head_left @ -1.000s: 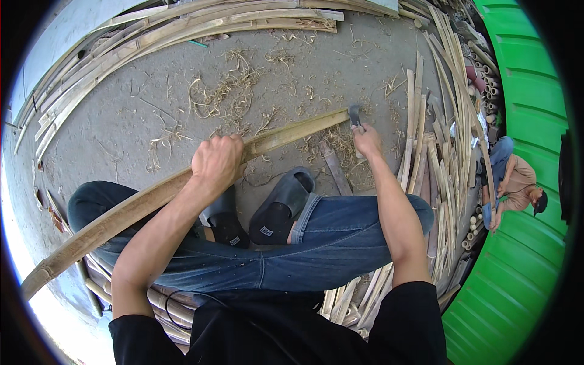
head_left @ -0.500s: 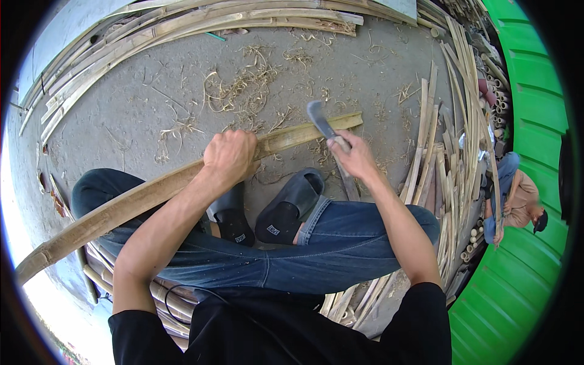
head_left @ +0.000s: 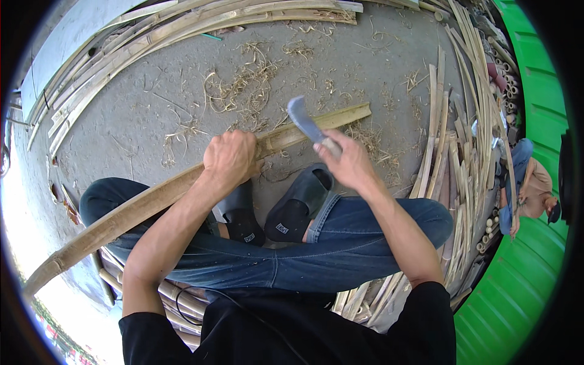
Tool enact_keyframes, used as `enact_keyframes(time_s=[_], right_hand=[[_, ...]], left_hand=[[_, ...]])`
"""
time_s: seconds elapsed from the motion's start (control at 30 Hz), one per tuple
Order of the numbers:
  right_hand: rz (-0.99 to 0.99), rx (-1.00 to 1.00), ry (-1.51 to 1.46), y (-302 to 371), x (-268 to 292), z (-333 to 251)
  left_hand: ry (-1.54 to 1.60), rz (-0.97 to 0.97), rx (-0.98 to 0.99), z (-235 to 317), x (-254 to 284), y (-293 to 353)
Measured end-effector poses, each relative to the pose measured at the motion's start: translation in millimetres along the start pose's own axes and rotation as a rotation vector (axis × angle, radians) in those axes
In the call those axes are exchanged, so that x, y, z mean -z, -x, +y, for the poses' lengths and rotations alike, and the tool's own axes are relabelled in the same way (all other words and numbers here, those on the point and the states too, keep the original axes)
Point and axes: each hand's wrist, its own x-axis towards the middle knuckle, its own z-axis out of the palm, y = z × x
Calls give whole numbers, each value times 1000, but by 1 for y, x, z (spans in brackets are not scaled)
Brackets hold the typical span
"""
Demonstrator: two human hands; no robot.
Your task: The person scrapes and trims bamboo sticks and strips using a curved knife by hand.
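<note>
A long split bamboo strip slants from the lower left, across my left thigh, up to its pale end at the right. My left hand is wrapped round it near the middle, in front of my feet. My right hand grips the wooden handle of a billhook knife. Its hooked grey blade points up and left, lying over the bamboo's far part in this view; whether it touches cannot be made out. The bamboo's inner hollow side shows beyond my left hand.
Curled shavings litter the concrete ground. Bent bamboo strips lie along the far side. More strips are heaped at the right, beside a green corrugated panel. Another person sits at the far right.
My right hand has drawn the billhook knife leftward along the bamboo, closer to my left hand. The left hand keeps its hold. The whole view has shifted slightly.
</note>
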Motion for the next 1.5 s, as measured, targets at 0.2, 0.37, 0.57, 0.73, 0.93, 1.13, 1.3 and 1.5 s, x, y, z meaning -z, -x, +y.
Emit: enact_keyframes(time_s=[0.2, 0.37, 0.57, 0.73, 0.93, 1.13, 1.3, 1.5], right_hand=[[81, -217, 110, -28, 17, 31], [3, 164, -42, 13, -14, -6], [267, -303, 79, -67, 29, 126], [425, -450, 134, -66, 23, 162], [55, -6, -15, -45, -7, 60], [300, -496, 188, -67, 52, 164], [295, -513, 190, -55, 75, 152], [354, -290, 189, -58, 49, 90]], left_hand=[[-111, 50, 5, -1, -5, 2], [-92, 82, -36, 10, -2, 0], [-57, 114, -17, 7, -6, 2], [-84, 98, 9, 9, -8, -3], [-101, 97, 21, 4, -6, 0], [-188, 210, -22, 7, -30, 0], [-238, 258, -38, 20, -24, -2], [-102, 307, -95, 11, -2, -12]])
